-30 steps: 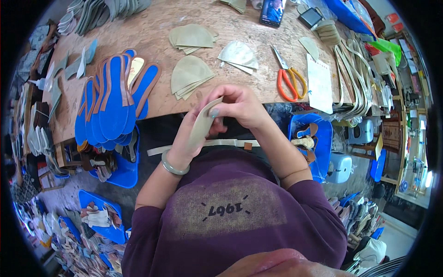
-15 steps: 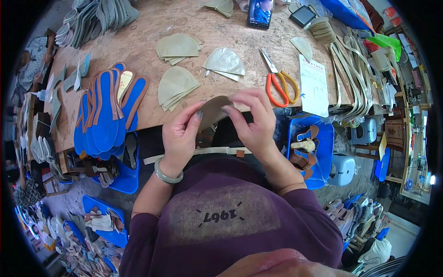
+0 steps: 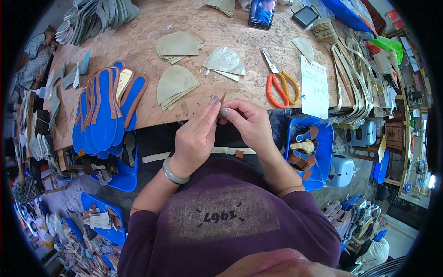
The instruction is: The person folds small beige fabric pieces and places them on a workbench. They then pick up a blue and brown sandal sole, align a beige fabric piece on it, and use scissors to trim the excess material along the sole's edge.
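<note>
Both hands meet just off the table's near edge, over my lap. Between my left hand (image 3: 196, 136) and my right hand (image 3: 251, 122) is a thin brown leather-like piece (image 3: 224, 97), seen nearly edge-on, so most of it is hidden by fingers. Each hand pinches it between thumb and fingertips. On the table beyond lie stacks of beige half-round pieces: a fanned stack (image 3: 176, 87) nearest my left hand, another stack (image 3: 177, 45) behind it, and a paler, shiny pair (image 3: 225, 61). Orange-handled scissors (image 3: 278, 87) rest right of these, blades pointing away.
Blue insoles with brown edging (image 3: 105, 111) overhang the table's left front edge. A written paper sheet (image 3: 314, 87), beige strips (image 3: 353, 78) and a phone (image 3: 262, 13) lie right and far. Below the edge, a blue bin (image 3: 325, 152) holds sandals.
My hands have drawn closer together, the left moving right. The brown piece, its face visible before, has turned or folded and now shows only a narrow edge.
</note>
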### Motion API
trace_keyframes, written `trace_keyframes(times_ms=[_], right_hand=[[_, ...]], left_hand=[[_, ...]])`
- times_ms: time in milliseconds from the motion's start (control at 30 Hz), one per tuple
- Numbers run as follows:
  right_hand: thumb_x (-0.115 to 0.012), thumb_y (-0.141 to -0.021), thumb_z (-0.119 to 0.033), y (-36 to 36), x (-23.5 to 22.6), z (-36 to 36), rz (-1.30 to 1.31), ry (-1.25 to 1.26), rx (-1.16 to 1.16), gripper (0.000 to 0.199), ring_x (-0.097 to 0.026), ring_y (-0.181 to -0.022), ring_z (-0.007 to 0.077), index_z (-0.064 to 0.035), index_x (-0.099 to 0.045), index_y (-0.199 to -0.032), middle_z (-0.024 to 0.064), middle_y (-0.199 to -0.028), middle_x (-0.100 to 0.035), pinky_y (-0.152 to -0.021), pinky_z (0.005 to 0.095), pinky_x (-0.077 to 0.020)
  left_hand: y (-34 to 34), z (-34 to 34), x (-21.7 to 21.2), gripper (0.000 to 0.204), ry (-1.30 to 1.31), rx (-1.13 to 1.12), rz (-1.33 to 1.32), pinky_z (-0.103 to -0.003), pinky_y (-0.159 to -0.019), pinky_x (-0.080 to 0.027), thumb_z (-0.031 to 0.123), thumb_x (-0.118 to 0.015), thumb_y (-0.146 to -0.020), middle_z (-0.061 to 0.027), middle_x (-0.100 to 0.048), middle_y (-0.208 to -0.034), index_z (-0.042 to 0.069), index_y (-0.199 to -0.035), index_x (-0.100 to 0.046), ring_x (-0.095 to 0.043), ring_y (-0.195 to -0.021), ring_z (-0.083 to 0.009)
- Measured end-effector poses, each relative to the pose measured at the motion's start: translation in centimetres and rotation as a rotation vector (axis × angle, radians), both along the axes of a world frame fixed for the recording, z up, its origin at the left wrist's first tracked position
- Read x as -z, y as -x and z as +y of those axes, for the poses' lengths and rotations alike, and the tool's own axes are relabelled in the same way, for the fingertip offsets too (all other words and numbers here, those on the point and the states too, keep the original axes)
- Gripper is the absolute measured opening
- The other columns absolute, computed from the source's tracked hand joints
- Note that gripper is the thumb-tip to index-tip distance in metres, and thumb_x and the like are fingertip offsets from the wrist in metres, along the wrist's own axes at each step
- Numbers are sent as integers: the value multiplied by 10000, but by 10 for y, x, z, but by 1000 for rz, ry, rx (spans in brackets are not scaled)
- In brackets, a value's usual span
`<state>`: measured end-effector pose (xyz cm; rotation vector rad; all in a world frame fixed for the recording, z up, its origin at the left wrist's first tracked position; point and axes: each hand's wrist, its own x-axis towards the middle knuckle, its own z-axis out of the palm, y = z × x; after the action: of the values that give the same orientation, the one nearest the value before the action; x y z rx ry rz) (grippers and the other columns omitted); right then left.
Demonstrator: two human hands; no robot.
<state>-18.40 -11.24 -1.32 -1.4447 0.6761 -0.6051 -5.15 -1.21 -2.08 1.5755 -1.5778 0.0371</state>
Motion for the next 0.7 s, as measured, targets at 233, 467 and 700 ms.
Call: trace_keyframes(times_ms=[233,467,700], right_hand=[[-610,-931,-68,-3,-2,2,22,84,-8,163,-640,-752,90,33,-674,-1043,40,-850,-686,-698,226,-513],[-593,-934,-90,0,6,-2,-10,3,-41,158,-627,-706,66,14,-665,-1028,13,-824,-673,-648,220,-508],[-609,-903,-36,-3,7,1,-6,113,-35,81,-617,-727,82,29,-648,-931,31,-848,-651,-651,212,-499]], left_hand=[[0,2,-3,479,-26,-22,-52,-333,-773,-567,-48,-647,-809,-201,-637,-1194,-16,-1281,-567,-686,-964,-298],[0,2,0,455,-6,0,-54,-337,-765,-565,-62,-651,-803,-198,-654,-1148,-16,-1251,-588,-684,-935,-313],[7,5,-6,218,-158,41,723,-254,-707,-532,49,-613,-930,-112,-704,-911,-32,-1132,-618,-677,-810,-130]])
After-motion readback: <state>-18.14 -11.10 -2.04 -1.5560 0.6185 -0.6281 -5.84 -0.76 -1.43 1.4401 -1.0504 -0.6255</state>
